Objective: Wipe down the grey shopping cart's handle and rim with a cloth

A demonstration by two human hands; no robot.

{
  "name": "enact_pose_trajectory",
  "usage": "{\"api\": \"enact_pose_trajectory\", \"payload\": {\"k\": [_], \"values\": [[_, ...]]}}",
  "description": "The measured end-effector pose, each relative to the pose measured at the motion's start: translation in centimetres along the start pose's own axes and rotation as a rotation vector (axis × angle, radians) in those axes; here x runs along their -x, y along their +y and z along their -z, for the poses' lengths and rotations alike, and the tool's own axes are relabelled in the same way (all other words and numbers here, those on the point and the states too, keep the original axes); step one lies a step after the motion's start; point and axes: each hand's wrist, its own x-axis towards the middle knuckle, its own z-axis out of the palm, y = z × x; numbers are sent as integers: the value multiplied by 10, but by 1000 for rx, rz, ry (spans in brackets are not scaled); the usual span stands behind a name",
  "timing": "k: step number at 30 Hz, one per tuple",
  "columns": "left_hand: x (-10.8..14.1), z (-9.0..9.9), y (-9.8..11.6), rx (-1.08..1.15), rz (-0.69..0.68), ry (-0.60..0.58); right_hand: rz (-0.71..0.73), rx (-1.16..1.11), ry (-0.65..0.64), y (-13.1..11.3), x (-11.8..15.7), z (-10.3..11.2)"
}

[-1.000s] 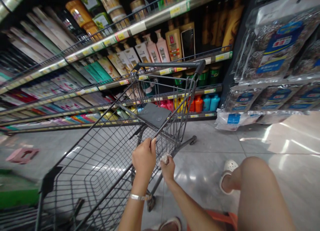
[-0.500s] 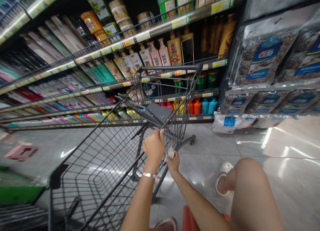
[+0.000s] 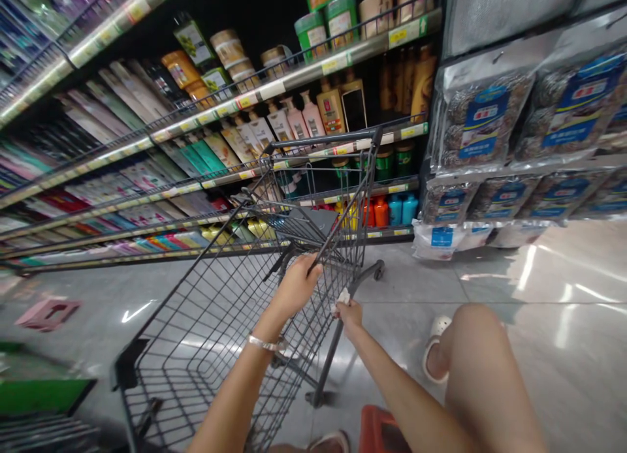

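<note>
A grey wire shopping cart (image 3: 196,316) stands in front of me, its handle (image 3: 323,140) towards the shelves. My left hand (image 3: 298,283), with a silvery bracelet at the wrist, is closed round the top rim of the cart's side. Lower and to its right, my right hand (image 3: 349,312) pinches a crumpled whitish cloth or tissue (image 3: 343,297) against the outer side of the cart, by the frame. A grey child-seat flap (image 3: 313,226) shows inside the cart near the handle.
Shelves of bottles and jars (image 3: 274,87) run along the back. Packs of metal scourers (image 3: 484,123) hang at the right. A pink stool (image 3: 49,314) stands on the floor at the left. A red stool (image 3: 375,427) is between my legs, and a green panel (image 3: 44,395) is lower left.
My left hand has stayed on the rim while its forearm swung left. My right hand with the whitish cloth has moved slightly right. The shelves have shifted in view.
</note>
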Motion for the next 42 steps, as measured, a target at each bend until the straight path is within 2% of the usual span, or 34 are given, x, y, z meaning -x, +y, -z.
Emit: {"api": "enact_pose_trajectory", "payload": {"k": [4,8,12,18,23,25,30,37,42], "values": [[28,0,-19,23,15,-25,28,-19,-35,-17,5,3],[45,1,-26,112,21,-54,116,-36,-81,-39,11,-6],[46,1,-29,189,26,-76,195,-36,-97,-56,14,-15],[43,0,-28,207,72,-71,292,-8,-78,-63,29,-10],[41,-3,-21,237,98,-71,591,120,-69,-49,58,-2],[40,-5,-19,244,97,-66,639,156,-77,-39,67,1],[36,-10,-13,215,112,-44,641,144,-47,-15,73,6],[33,-14,-4,153,129,-18,483,86,79,30,68,13],[29,-17,-2,142,128,-14,477,132,66,39,62,19]]}}
